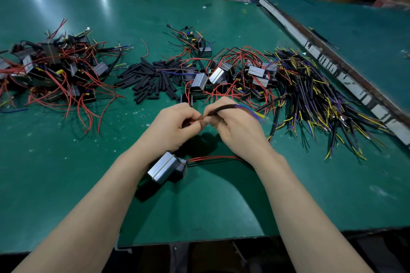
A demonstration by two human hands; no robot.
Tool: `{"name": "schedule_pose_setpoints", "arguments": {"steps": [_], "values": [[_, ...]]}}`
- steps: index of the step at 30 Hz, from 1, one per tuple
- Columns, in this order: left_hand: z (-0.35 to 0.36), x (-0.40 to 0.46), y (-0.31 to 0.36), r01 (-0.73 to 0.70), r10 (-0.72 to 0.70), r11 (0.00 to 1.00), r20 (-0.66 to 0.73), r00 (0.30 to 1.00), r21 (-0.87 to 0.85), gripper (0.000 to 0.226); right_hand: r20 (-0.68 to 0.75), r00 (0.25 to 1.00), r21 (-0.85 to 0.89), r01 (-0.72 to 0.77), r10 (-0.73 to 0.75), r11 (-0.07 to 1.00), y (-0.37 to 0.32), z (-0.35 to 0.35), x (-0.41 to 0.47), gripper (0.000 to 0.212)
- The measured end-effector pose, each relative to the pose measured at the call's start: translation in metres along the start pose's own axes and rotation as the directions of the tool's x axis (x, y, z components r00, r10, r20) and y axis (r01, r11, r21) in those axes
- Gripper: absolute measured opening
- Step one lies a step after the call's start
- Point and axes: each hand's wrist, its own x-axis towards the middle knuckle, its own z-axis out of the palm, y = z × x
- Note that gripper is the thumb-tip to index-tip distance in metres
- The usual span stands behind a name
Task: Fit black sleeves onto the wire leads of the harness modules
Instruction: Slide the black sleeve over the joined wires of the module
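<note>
Both hands meet above the green tabletop [66, 173], just in front of the heap of loose black sleeves [150, 77], which serves here as the landmark. The left hand [175, 126] has its fingers curled, pinching thin red leads [190, 122] at its fingertips. The right hand [235, 124] grips a black sleeved cable [226, 107] between thumb and curled fingers. That cable's long axis runs roughly left to right: its near end sits at the meeting fingertips, and the far end points away to the right, where blue and yellow wire tips [255, 113] stick out of it.

Nearer the person than the sleeve heap, between the two forearms, one grey harness module [165, 167] lies on the tabletop, its long axis tilted from lower left to upper right. Two red wires [213, 158] leave its right end and run rightward under the right wrist.

Left of the sleeve heap lies a tangle of modules with red wires [55, 68]. Right of the heap is another cluster of modules [233, 75] in red wire loops, touching the heap's edge. Further right again spreads a fan of black cables with yellow and blue ends [321, 104], most pointing toward the near right. Beyond the sleeve heap, a small separate module with wires [195, 42] sits alone.
</note>
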Motion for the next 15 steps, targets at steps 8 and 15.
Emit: {"name": "schedule_pose_setpoints", "arguments": {"steps": [8,15], "values": [[-0.0087,-0.0051,0.0074,0.115,-0.106,0.858,0.047,0.993,-0.501,0.012,0.003,0.994,0.282,-0.104,0.107,0.954,-0.0007,-0.0084,0.0024,0.016],[-0.0011,-0.0026,0.0069,0.110,-0.174,0.892,-0.107,0.979,-0.438,0.017,0.149,0.972,0.425,-0.228,0.181,0.876,-0.0064,-0.0086,-0.0011,0.015]]}}
